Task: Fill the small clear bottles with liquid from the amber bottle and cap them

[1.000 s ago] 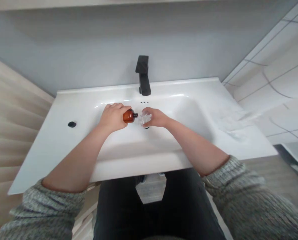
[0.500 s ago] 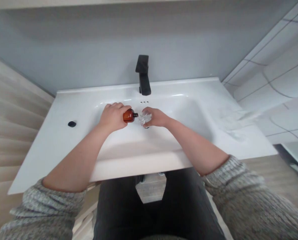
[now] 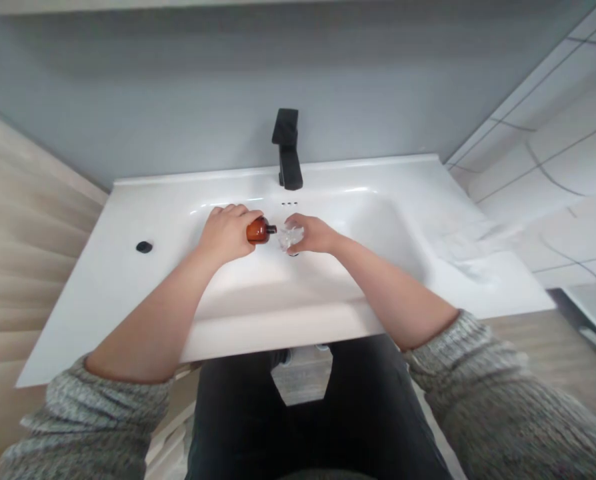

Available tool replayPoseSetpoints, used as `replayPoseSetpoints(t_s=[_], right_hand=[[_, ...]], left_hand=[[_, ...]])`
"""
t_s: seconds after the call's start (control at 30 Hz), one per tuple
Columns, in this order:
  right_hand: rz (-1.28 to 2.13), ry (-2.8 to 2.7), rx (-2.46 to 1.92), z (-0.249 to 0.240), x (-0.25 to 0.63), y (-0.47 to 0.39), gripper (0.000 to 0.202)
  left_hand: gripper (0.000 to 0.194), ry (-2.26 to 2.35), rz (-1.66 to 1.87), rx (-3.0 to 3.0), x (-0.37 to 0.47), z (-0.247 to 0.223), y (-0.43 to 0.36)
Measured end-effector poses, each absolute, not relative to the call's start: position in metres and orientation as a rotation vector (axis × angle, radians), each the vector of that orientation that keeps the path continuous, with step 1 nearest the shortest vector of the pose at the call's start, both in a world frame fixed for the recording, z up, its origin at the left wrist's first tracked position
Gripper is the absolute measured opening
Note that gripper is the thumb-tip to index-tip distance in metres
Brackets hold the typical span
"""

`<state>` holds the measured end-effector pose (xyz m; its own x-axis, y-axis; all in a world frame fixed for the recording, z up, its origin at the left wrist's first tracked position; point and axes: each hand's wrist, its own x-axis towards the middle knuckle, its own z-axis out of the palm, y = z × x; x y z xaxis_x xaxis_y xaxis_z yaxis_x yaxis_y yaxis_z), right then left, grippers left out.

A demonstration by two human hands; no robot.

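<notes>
My left hand [image 3: 229, 235] is closed around an amber bottle [image 3: 257, 231], tipped on its side with its narrow dark neck pointing right. Just beyond that neck, my right hand [image 3: 313, 235] grips a small clear cup [image 3: 291, 237], its faceted mouth turned toward the bottle. A narrow gap seems to lie between neck and cup; any liquid there is too fine to make out. Both hands are over the basin of a white sink [image 3: 283, 320]. On the sink top to the left lies a small black cap [image 3: 144, 247].
A black faucet [image 3: 289, 150] rises behind my hands at the back rim. A clear crumpled plastic wrapper [image 3: 471, 257] rests on the right of the sink top. Pleated curtain [image 3: 33, 267] hangs at the left, and a tiled wall [image 3: 553, 153] bounds the right.
</notes>
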<state>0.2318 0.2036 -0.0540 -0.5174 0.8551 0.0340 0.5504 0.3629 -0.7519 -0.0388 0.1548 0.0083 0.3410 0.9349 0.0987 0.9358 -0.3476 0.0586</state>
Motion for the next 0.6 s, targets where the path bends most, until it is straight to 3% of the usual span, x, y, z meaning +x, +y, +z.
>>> replayPoseSetpoints(t_s=[0.6], right_hand=[[1.011,-2.211,-1.215,-0.0546,0.2321,0.2045,0.071]], left_hand=[[0.071,-1.796,-0.142,-2.557,-0.0374,0.0099,0.1549]])
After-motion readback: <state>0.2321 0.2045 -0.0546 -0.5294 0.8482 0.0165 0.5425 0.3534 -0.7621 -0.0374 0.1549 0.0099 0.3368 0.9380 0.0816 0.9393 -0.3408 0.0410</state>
